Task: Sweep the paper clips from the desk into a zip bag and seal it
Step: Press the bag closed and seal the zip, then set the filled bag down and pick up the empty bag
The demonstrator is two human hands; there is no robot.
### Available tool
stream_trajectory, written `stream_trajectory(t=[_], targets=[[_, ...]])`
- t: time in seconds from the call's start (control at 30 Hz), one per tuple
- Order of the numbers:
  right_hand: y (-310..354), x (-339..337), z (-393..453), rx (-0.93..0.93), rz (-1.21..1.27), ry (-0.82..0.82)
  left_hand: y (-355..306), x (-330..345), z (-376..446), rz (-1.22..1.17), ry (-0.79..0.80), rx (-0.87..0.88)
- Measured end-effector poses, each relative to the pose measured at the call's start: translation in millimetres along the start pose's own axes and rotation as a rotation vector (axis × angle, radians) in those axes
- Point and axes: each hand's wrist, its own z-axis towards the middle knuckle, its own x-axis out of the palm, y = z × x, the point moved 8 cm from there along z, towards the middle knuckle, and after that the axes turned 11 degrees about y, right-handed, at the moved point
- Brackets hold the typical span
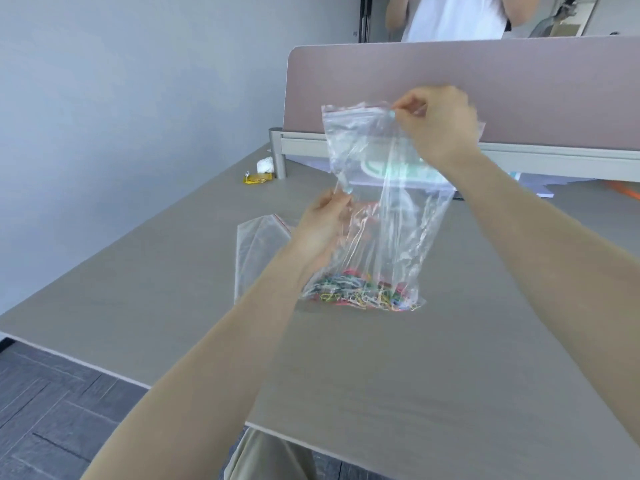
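Observation:
A clear zip bag (pixel 388 209) with a red strip along its top hangs upright above the grey desk (pixel 381 375). Many coloured paper clips (pixel 360 292) lie heaped in its bottom. My right hand (pixel 440 126) pinches the bag's top edge near the strip, thumb and fingers closed on the plastic. My left hand (pixel 322 230) grips the bag's left side lower down, about halfway along its height. The bag's bottom rests on or just above the desk; I cannot tell which.
A second clear zip bag (pixel 258 251) lies flat on the desk to the left. A yellow wrapper (pixel 256 178) and white crumpled paper (pixel 265 163) sit by a partition post. A pink divider panel (pixel 519 88) stands behind, with a person in white beyond it.

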Motion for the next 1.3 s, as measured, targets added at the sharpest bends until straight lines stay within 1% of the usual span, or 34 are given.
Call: stream_trajectory(t=[0.07, 0.13, 0.2, 0.33, 0.47, 0.5, 0.53, 0.57, 0.6, 0.63, 0.67, 0.7, 0.73, 0.77, 0.8, 0.83, 0.87, 0.9, 0.97, 1.03, 1.1, 1.13, 1.2, 1.3], targets=[[-13, -16, 7, 0.033, 0.0, -0.053, -11, 20, 9, -0.086, 0.065, 0.051], [-29, -23, 10, 0.074, -0.002, -0.071, -20, 29, 11, -0.075, 0.077, 0.087], [-48, -13, 6, 0.124, -0.038, -0.013, -15, 32, 14, -0.037, 0.08, 0.069], [-90, 35, -19, 0.266, -0.074, 0.211, 28, 23, 7, -0.04, 0.037, -0.093], [-118, 77, -43, 0.368, -0.122, 0.373, 61, 7, -9, 0.076, 0.024, -0.3], [-122, 89, -47, 0.382, -0.132, 0.45, 64, -1, -11, 0.138, 0.021, -0.33], [-129, 102, -49, 0.38, -0.142, 0.55, 64, -12, -11, 0.253, 0.007, -0.341], [-132, 117, -53, 0.365, -0.185, 0.685, 61, -27, -11, 0.41, -0.026, -0.33], [-135, 129, -57, 0.35, -0.263, 0.815, 56, -44, -10, 0.577, -0.076, -0.306], [-137, 138, -60, 0.347, -0.389, 0.909, 51, -65, -11, 0.703, -0.161, -0.293], [-133, 140, -59, 0.332, -0.516, 0.909, 46, -89, -16, 0.788, -0.268, -0.313], [-118, 139, -54, 0.288, -0.589, 0.823, 43, -113, -23, 0.855, -0.388, -0.357], [-94, 137, -48, 0.199, -0.593, 0.678, 41, -136, -31, 0.906, -0.485, -0.414], [-62, 137, -47, 0.095, -0.515, 0.555, 43, -155, -37, 0.924, -0.544, -0.471], [-33, 144, -50, -0.002, -0.368, 0.495, 47, -169, -44, 0.907, -0.575, -0.523], [-7, 157, -57, -0.054, -0.233, 0.525, 53, -181, -47, 0.885, -0.591, -0.564], [8, 181, -65, -0.073, -0.131, 0.614, 57, -188, -49, 0.866, -0.602, -0.577], [18, 207, -77, -0.049, -0.07, 0.728, 59, -191, -49, 0.839, -0.607, -0.557], [18, 254, -100, 0.046, -0.023, 0.925, 58, -191, -40, 0.708, -0.606, -0.462], [9, 281, -116, 0.098, -0.09, 0.997, 61, -187, -30, 0.421, -0.557, -0.416], [7, 287, -127, 0.08, -0.142, 0.984, 70, -182, -21, 0.134, -0.48, -0.417], [11, 285, -131, 0.039, -0.134, 0.949, 74, -180, -22, 0.068, -0.461, -0.431], [25, 278, -140, -0.07, -0.094, 0.894, 83, -180, -26, -0.003, -0.448, -0.454], [40, 273, -153, -0.18, -0.052, 0.903, 81, -178, -41, -0.024, -0.436, -0.406]])
